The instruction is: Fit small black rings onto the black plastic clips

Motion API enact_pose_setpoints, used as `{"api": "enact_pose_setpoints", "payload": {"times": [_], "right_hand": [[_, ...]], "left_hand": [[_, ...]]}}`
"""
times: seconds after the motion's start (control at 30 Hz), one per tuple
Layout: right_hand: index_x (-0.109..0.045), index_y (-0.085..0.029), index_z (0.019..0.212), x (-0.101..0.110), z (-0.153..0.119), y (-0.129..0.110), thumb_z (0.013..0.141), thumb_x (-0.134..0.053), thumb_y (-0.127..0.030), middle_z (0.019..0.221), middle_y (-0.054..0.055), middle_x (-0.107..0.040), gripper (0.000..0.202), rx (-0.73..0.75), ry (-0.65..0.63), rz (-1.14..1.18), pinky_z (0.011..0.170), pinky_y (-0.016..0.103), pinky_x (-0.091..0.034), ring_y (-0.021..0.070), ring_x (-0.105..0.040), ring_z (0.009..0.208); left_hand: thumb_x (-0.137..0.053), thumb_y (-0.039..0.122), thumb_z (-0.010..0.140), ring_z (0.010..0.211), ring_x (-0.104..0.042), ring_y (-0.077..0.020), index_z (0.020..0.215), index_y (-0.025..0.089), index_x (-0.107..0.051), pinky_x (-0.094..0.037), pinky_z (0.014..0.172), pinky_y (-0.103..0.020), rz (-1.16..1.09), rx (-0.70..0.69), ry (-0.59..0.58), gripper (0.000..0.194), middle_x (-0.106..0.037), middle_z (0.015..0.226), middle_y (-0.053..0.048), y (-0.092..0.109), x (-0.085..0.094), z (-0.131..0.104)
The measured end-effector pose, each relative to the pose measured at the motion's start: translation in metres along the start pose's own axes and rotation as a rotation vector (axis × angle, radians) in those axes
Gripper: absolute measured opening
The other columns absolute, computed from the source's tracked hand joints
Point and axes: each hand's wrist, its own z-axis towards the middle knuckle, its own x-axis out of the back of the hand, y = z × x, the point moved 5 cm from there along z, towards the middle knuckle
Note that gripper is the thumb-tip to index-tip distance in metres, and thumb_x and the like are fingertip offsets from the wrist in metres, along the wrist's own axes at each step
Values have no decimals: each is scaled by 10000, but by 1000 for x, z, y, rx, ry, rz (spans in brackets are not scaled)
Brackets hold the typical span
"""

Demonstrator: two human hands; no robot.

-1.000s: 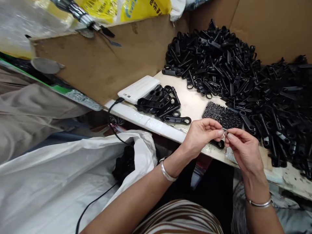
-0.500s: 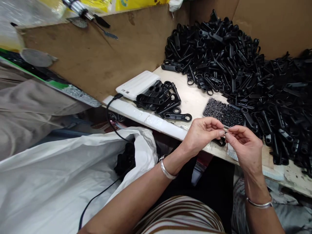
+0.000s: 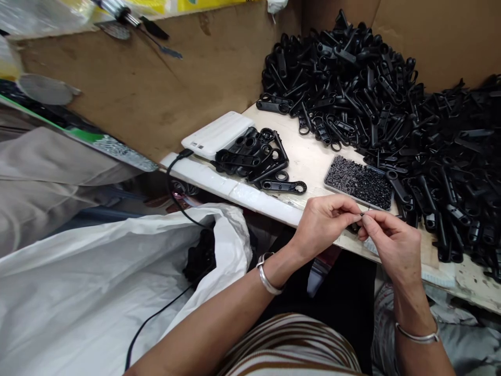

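Observation:
My left hand (image 3: 324,219) and my right hand (image 3: 396,241) meet at their fingertips over the table's front edge. Both are closed in a pinch around a tiny black part (image 3: 362,214), mostly hidden by the fingers. Just beyond them lies a shallow clear tray (image 3: 327,184) filled with small black pieces (image 3: 358,180). Left of it, a small group of black plastic arms with ring ends (image 3: 250,156) rests on the table, one arm (image 3: 284,186) lying nearest the edge.
A large heap of similar black arms (image 3: 344,78) covers the table's back and right. A white power bank (image 3: 219,133) with a black cable (image 3: 170,183) sits by the cardboard wall (image 3: 156,89). A white sack (image 3: 97,282) stands at lower left, near another person's trouser leg (image 3: 50,183).
My hands have come slightly lower and closer together at the fingertips, uncovering more of the tray's front edge. The whole view has shifted a little.

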Motion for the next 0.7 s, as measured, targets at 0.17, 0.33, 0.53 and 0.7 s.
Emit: {"api": "enact_pose_setpoints", "payload": {"times": [0.17, 0.33, 0.53, 0.7], "right_hand": [[-701, -182, 816, 0, -1, -1, 858, -631, -334, 603, -1, -660, 172, 25, -24, -123, 528, 241, -536, 144, -614, 505], [-684, -180, 759, 2, 1, -3, 843, -623, -311, 567, -14, -638, 167, 82, -30, -191, 491, 217, -492, 125, -585, 463], [-691, -169, 749, 20, 0, 15, 821, -636, -310, 569, -11, -620, 168, 26, 22, -233, 478, 216, -453, 118, -552, 469], [-694, -172, 745, 21, -7, 30, 835, -617, -328, 552, -17, -601, 196, 25, -41, -335, 470, 217, -428, 117, -536, 463]], "left_hand": [[-667, 112, 746, 674, -635, -121, 707, 149, -705, -511, 679, -209, 147, -43, -38, 66, -700, 702, -4, 0, -2, -3], [-669, 110, 777, 685, -647, -124, 748, 137, -702, -512, 670, -203, 236, -95, -120, 52, -710, 733, -8, 7, -2, -2], [-681, 71, 772, 1038, -640, -225, 968, 155, -684, -480, 917, -342, 923, -327, -293, 212, -710, 1049, -81, 20, 7, -1], [-584, 62, 828, 960, -666, -231, 1005, 163, -679, -479, 873, -361, 1188, -245, -411, 224, -719, 927, -85, 4, 4, 4]]}}
